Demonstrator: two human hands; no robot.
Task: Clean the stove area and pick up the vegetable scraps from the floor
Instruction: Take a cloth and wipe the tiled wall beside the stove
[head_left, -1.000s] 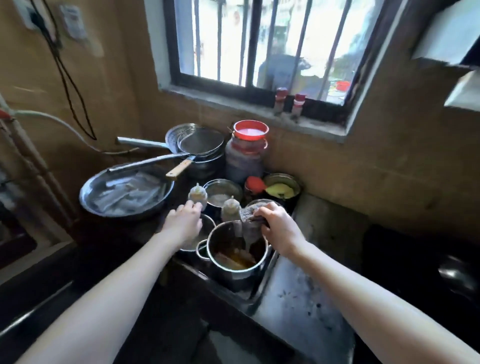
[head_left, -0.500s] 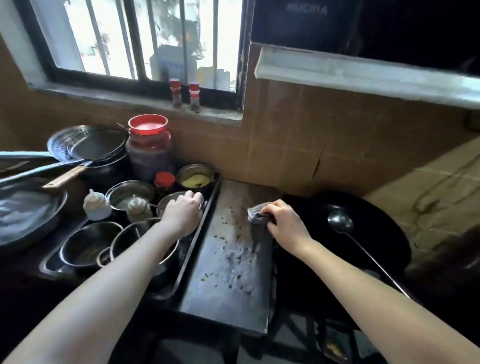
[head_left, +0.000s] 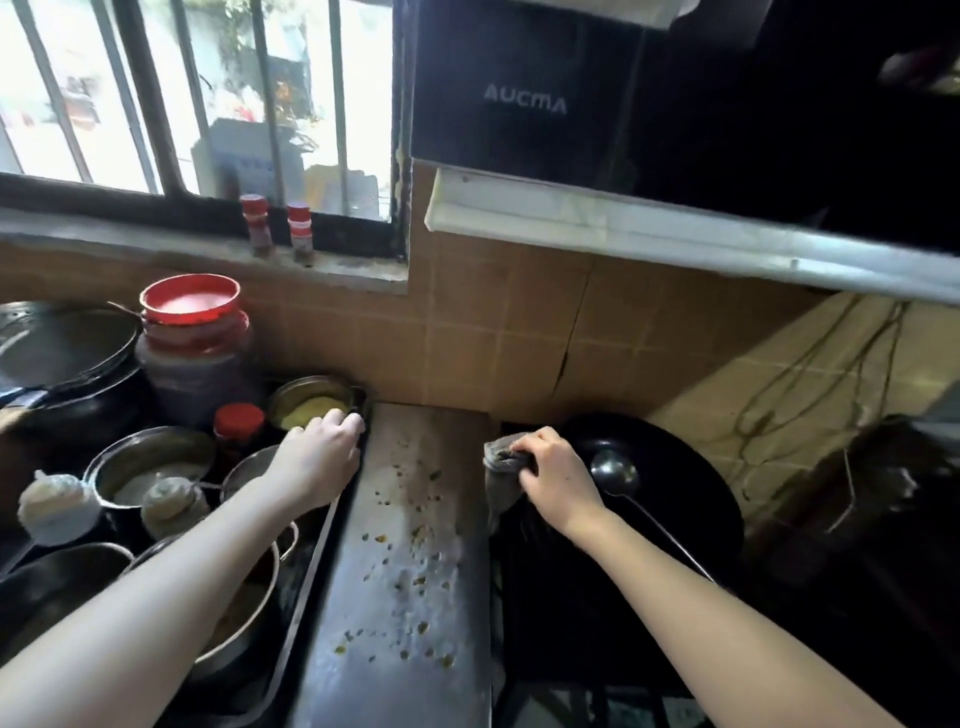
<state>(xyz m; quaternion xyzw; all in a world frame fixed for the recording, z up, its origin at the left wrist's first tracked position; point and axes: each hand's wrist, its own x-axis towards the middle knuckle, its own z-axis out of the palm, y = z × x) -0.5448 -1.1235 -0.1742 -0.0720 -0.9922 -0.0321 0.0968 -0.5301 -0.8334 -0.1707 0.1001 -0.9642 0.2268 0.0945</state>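
A steel counter strip runs beside the stove, dotted with small yellow-green food scraps. My right hand is shut on a grey rag at the strip's far right edge, next to a black wok holding a metal ladle. My left hand rests on the rim of the black tray at the strip's left side, fingers curled over its far corner. The floor is out of view.
The tray holds several steel pots and bowls, two squeeze bottles, a red-lidded jar and a bowl of yellow paste. Two spice bottles stand on the window sill. A dark range hood hangs above the wok.
The view swung right from the pots to the stove. My right hand carried the rag from over a pot across the steel strip to its edge by the wok; my left hand shifted along the tray's rim.
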